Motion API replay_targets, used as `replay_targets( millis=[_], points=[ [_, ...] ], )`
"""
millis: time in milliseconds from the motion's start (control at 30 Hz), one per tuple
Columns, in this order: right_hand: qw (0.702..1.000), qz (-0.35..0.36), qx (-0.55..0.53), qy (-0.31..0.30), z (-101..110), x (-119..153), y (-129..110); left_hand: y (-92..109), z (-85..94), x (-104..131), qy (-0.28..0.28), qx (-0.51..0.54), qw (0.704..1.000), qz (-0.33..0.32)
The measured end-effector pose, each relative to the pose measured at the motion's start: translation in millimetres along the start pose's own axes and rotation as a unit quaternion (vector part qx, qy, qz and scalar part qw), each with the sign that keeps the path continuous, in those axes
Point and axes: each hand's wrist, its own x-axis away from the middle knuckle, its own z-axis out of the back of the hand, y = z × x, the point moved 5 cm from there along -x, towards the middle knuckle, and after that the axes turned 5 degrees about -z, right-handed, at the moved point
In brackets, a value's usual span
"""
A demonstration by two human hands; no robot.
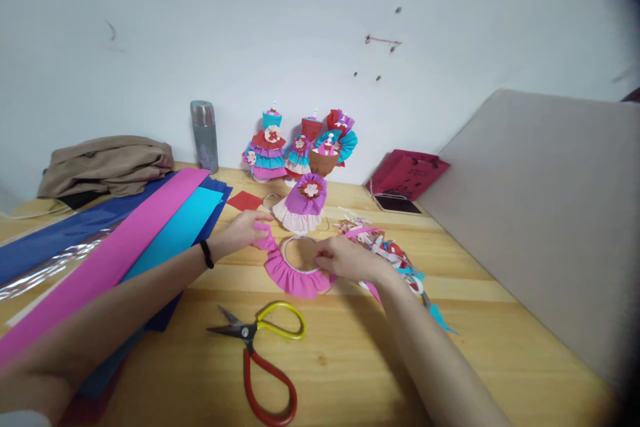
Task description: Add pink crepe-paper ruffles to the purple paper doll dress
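Note:
A pink ruffled strip, like crepe paper (295, 277), curves around the lower side of a pale ring (289, 253) on the table. My left hand (243, 230), with a black band on the wrist, pinches the strip's upper left end. At the ring's right side my right hand (347, 257) is closed, its fingers on the rim and the ruffle's other end. Just beyond the ring stands a small paper dress (307, 203) in purple and pale pink with a flower. Open scissors (246, 332) with yellow and red handles lie nearer me.
Long pink (145, 230) and blue paper sheets (173, 240) cover the left side. Paper scraps (385, 247) are heaped at right. Several finished paper dresses (270, 153), a flask (204, 137), brown cloth (107, 160), a dark red bag (407, 173) and a phone (397, 204) sit toward the wall.

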Motion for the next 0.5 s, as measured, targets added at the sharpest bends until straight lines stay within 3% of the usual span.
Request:
replay_targets(
  millis=[100, 167, 367, 500],
  points=[
    [0.997, 0.000, -0.002, -0.072, -12.0, -1.9, 0.1, -8.7, -5.5, -0.6, -0.033, -0.025, 0.999, 0.008],
    [0.996, 0.015, 0.013, -0.089, -16.9, -1.7, -3.0, -12.4, -10.1, 0.2, -0.060, -0.022, 0.998, 0.011],
    [0.994, 0.052, 0.087, -0.030, -11.9, 3.7, -17.6, -16.8, -13.4, 2.3, -0.060, 0.009, 0.998, 0.015],
    [0.993, 0.092, 0.041, -0.053, -8.7, 9.9, -26.7, -20.5, -15.3, 0.5, -0.054, 0.032, 0.998, 0.014]
  ],
)
